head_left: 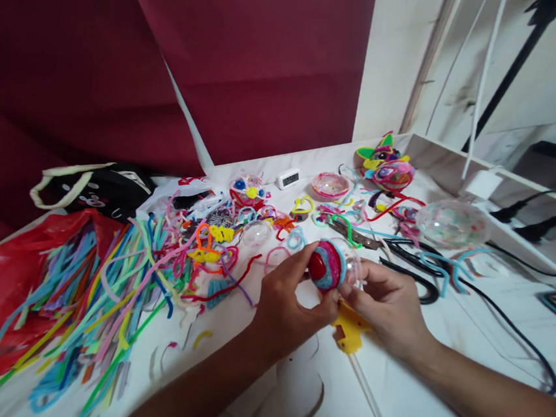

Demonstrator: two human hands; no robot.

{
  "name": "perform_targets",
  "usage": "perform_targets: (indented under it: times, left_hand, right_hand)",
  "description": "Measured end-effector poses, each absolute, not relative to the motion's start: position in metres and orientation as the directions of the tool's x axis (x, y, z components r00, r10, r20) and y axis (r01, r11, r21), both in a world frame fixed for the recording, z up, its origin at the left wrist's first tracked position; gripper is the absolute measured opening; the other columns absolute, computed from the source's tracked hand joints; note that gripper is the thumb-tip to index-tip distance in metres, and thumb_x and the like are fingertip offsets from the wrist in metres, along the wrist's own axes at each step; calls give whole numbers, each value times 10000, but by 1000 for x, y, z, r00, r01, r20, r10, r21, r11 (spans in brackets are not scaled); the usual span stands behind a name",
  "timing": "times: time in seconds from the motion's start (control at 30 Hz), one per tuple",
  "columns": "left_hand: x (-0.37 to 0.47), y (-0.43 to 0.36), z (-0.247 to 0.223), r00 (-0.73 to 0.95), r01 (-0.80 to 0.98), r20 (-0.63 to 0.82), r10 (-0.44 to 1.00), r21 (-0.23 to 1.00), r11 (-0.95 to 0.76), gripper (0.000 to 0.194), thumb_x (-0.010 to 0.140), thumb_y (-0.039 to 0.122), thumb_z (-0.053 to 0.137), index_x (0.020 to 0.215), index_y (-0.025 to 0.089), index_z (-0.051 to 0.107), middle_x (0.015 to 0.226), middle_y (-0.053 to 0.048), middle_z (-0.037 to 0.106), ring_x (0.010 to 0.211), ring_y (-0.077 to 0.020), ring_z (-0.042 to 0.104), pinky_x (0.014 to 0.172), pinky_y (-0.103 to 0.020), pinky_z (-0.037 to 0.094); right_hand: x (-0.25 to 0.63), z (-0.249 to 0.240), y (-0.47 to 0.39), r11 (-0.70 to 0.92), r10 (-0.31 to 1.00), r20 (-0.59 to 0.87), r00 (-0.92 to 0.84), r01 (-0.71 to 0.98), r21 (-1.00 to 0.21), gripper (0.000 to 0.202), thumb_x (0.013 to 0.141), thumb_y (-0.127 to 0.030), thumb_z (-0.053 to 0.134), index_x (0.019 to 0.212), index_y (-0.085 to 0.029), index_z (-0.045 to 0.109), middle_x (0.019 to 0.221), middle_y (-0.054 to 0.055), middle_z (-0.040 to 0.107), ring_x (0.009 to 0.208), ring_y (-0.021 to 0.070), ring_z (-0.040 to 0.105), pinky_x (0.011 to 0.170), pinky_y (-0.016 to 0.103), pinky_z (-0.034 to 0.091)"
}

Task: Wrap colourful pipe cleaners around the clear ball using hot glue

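Between my two hands is a small ball [326,266] wrapped in light blue and magenta pipe cleaner, with a red round centre facing left. A clear plastic dome [352,263] shows at its right side. My left hand [294,295] grips the ball from the left, thumb below and fingers above. From the right, my right hand [391,306] pinches the clear dome; whether dome and ball are joined I cannot tell. Just beneath my right hand lies a yellow tool [349,330] with a clear stick [372,401] running toward me, partly hidden by the fingers.
A red bag [7,313] and long pipe cleaners [118,285] cover the left. Cut scraps, a small clock [288,179], a decorated bowl [330,186] and a colourful figure [385,166] stand behind. Right are black-handled cutters [414,267], a clear bowl [453,224] and cables [515,349].
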State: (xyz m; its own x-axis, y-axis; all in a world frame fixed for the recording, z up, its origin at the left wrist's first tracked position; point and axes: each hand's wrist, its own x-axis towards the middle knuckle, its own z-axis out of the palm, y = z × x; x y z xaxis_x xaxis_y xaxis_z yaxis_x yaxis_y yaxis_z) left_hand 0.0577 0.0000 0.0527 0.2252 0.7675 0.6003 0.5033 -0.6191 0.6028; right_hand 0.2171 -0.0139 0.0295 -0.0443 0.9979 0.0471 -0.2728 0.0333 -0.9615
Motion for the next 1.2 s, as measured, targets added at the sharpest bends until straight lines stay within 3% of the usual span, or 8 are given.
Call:
perform_targets:
  times: [0.13, 0.23, 0.43, 0.67, 0.83, 1.03, 1.2]
  left_hand:
    - [56, 1, 51, 223, 509, 578, 785, 617, -600, 574, 740, 187, 685, 1299, 165, 557, 1199, -89, 706, 1039, -210, 701, 954, -340, 594]
    - [56, 1, 51, 222, 428, 505, 834, 718, -549, 542, 775, 210, 680, 1298, 189, 538, 1252, -92, 673, 1129, -221, 669, 992, -347, 571]
    - [54, -5, 50, 195, 228, 320, 927, 905, -360, 530, 784, 216, 691, 1287, 217, 523, 1184, -65, 687, 999, -179, 703, 827, -258, 618]
    - [39, -8, 43, 91, 259, 388, 917, 880, -398, 593, 727, 170, 714, 1295, 212, 549, 1192, -65, 687, 986, -174, 700, 844, -250, 606]
    - [29, -6, 39, 70, 319, 408, 910, 856, -408, 602, 719, 208, 693, 1304, 185, 551, 1204, -80, 694, 987, -185, 702, 843, -268, 612]
    - [23, -1, 41, 41, 399, 377, 926, 843, -360, 616, 681, 227, 677, 1281, 147, 566, 1167, -102, 709, 933, -192, 708, 815, -312, 626]
    - [14, 1, 44, 70, 471, 364, 929, 809, -352, 558, 684, 240, 666, 1231, 149, 600, 1065, -74, 734, 878, -179, 709, 820, -305, 619]
  right_hand:
    - [216, 32, -14, 2, 999, 18, -50, -307, -952, 209, 692, -290, 826, 735, -195, 644, 687, -25, 589, 477, 145, 605, 336, 261, 530]
    - [213, 36, -13, -59, 998, -43, -55, -345, -937, 273, 641, -311, 856, 715, -192, 622, 620, -40, 567, 432, 144, 584, 305, 254, 495]
    - [206, 39, -14, -167, 985, -142, -94, -359, -918, 323, 666, -405, 833, 690, -198, 586, 564, -42, 576, 372, 105, 493, 290, 249, 462]
    - [196, 50, -10, -175, 977, -127, -172, -297, -939, 346, 606, -374, 857, 652, -187, 569, 550, -54, 532, 393, 64, 447, 296, 161, 384]
    - [195, 45, -4, -194, 955, -150, -255, -157, -968, 349, 694, -479, 788, 722, -188, 599, 488, -76, 486, 351, 51, 376, 280, 154, 342]
    - [205, 55, 10, -252, 899, -209, -386, -64, -966, 374, 621, -441, 859, 790, -187, 643, 535, -59, 565, 377, 104, 510, 331, 205, 421]
    - [218, 68, 28, -127, 936, -130, -327, 30, -991, 382, 641, -453, 841, 846, -159, 711, 663, 11, 669, 493, 119, 564, 443, 227, 441]
